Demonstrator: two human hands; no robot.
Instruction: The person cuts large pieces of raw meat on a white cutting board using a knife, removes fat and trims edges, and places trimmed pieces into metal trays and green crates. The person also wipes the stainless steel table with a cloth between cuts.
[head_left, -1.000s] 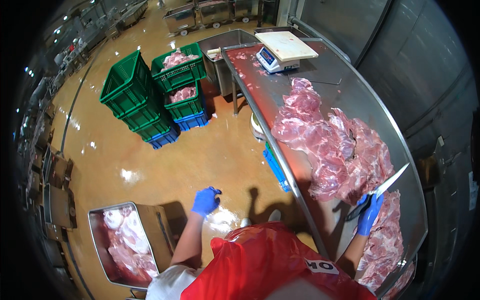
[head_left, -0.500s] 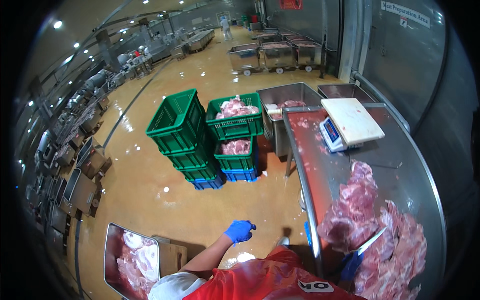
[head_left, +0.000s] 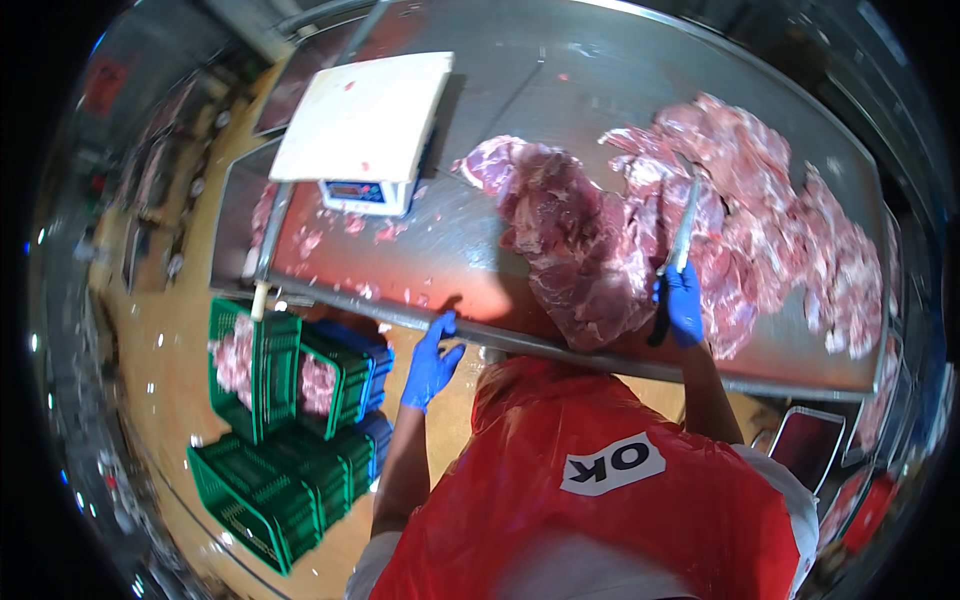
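Note:
A steel table (head_left: 490, 90) carries a large dark pink piece of raw meat (head_left: 570, 250) in the middle and a paler spread of cuts (head_left: 770, 230) to the right. My right hand (head_left: 682, 305), in a blue glove, grips a knife (head_left: 685, 225) by its dark handle, the blade pointing away over the meat. My left hand (head_left: 432, 360), also gloved, is open at the table's front edge, fingers apart; whether it touches the edge I cannot tell. A white board (head_left: 360, 115) rests on a digital scale (head_left: 365, 197) at the table's left, with small meat scraps nearby.
Green crates (head_left: 270, 500) stand stacked on blue ones at the lower left, some holding meat (head_left: 315, 380). Steel bins (head_left: 235, 220) adjoin the table's left end, and wheeled carts (head_left: 150, 210) stand beyond. A tray (head_left: 805, 445) sits below the table's right side.
My view and body have turned toward the table, which now spans the frame crosswise. My left hand has come from over the floor to the table's edge. The knife stays in my right hand.

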